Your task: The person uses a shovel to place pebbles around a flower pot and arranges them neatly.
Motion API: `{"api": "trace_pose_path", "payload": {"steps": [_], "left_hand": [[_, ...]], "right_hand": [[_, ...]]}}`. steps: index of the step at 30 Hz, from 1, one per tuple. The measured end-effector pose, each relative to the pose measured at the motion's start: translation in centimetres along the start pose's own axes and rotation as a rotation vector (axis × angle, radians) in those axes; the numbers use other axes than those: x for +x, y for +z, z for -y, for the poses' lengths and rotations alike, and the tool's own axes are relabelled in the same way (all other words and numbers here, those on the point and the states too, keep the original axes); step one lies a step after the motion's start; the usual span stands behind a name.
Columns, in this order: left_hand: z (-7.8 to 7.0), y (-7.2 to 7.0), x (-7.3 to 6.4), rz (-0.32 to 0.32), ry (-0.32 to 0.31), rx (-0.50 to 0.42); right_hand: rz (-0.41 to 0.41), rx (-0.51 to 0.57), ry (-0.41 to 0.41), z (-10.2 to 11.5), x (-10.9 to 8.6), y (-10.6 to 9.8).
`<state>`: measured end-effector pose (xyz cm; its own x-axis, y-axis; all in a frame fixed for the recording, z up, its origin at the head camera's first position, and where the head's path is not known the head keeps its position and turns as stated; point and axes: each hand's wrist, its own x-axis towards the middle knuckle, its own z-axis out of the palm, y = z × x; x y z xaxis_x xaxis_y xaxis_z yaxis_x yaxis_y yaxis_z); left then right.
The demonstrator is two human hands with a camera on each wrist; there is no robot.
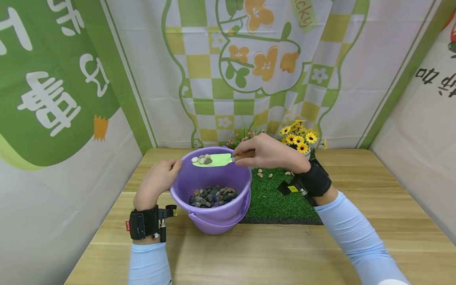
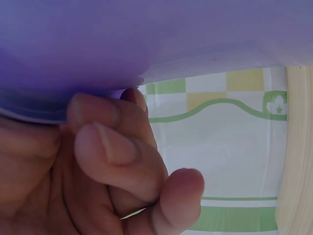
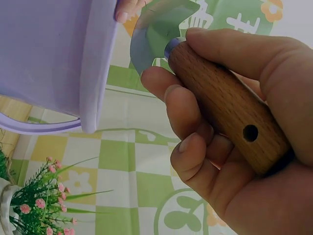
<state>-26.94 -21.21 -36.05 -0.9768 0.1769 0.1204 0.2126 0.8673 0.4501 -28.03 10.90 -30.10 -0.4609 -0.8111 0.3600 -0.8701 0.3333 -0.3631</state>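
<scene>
A purple bucket [image 1: 213, 226] stands on the table with many dark and tan pebbles [image 1: 211, 197] at its bottom. My left hand [image 1: 158, 180] grips the rim on the left side; in the left wrist view its fingers [image 2: 105, 144] curl against the outer wall. Above the bucket's mouth, my right hand [image 1: 270, 152] holds a hand trowel [image 1: 222, 159] by its brown wooden handle [image 3: 220, 103]. Several pale pebbles and one darker one [image 1: 208, 161] lie on the light green blade, toward its tip. The blade is nearly level and points left.
Right of the bucket lies a mat of artificial grass [image 1: 274, 198] with a few pale pebbles [image 1: 260, 173] on it. Yellow flowers [image 1: 299, 138] and pink flowers [image 3: 41, 203] stand at the back. A patterned curtain [image 1: 199, 79] hangs behind the wooden table [image 1: 249, 257].
</scene>
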Motion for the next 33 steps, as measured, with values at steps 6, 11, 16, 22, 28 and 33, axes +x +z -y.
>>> {"api": "trace_pose_path", "payload": {"steps": [6, 11, 16, 22, 28, 33], "left_hand": [[0.0, 0.1, -0.2, -0.016, -0.008, -0.02], [0.0, 0.3, -0.2, -0.024, -0.01, -0.026], [0.0, 0.2, -0.2, -0.013, -0.008, -0.028], [-0.1, 0.0, -0.2, -0.011, 0.0, -0.026], [0.1, -0.1, -0.3, -0.01, -0.004, -0.034], [0.0, 0.0, -0.1, -0.011, 0.007, -0.032]], "right_hand": [[-0.005, -0.003, 0.033, 0.0, -0.1, -0.3], [-0.009, 0.006, 0.04, -0.1, -0.2, -0.5], [-0.014, 0.006, 0.051, -0.3, -0.5, -0.8], [-0.04, -0.026, 0.094, -0.4, -1.0, -1.4], [-0.04, -0.037, 0.106, -0.6, -1.1, -1.7], [-0.038, -0.039, 0.141, -0.7, -1.7, -2.0]]}}
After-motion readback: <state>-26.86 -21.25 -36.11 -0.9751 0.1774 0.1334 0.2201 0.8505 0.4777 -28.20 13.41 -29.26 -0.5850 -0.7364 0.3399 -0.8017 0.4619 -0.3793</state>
